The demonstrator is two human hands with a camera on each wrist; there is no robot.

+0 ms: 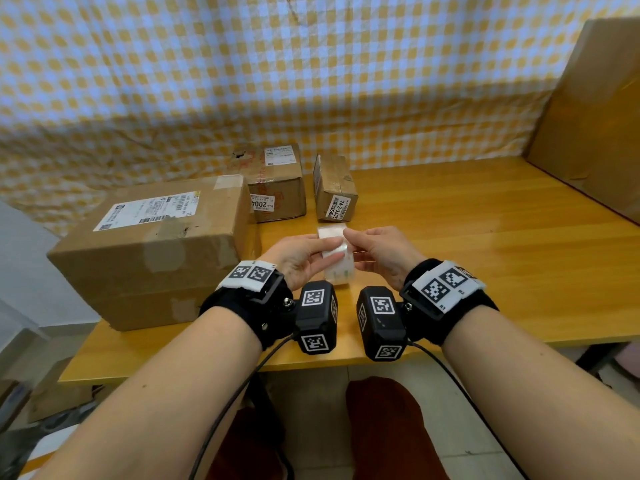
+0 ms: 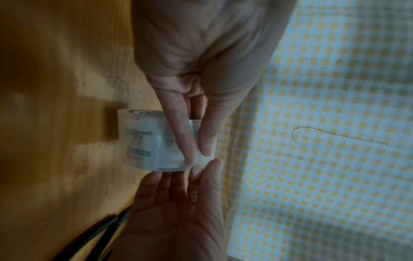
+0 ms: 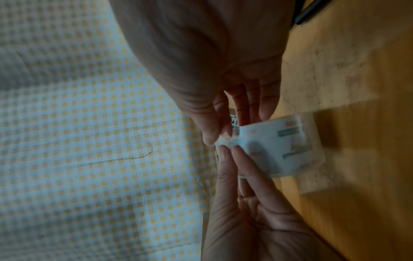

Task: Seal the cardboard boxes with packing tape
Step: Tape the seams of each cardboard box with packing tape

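A roll of clear packing tape (image 1: 337, 259) is held just above the wooden table (image 1: 485, 258), in front of me. My left hand (image 1: 330, 249) grips the roll, thumb on top and fingers beneath. My right hand (image 1: 349, 237) pinches the loose tape end at the roll's far top edge. In the left wrist view my left hand (image 2: 198, 151) pinches the roll (image 2: 143, 139). In the right wrist view my right hand (image 3: 220, 139) nips the tape end beside the roll (image 3: 281, 144). Three cardboard boxes stand behind: a large box (image 1: 152, 251), a medium box (image 1: 277, 188) and a small box (image 1: 334, 188).
A tall cardboard sheet or box (image 1: 595, 116) leans at the table's right rear. A yellow-and-white checked cloth (image 1: 311, 81) hangs behind the table. Bare tabletop lies to the right of my hands. Camera cables trail off the front edge.
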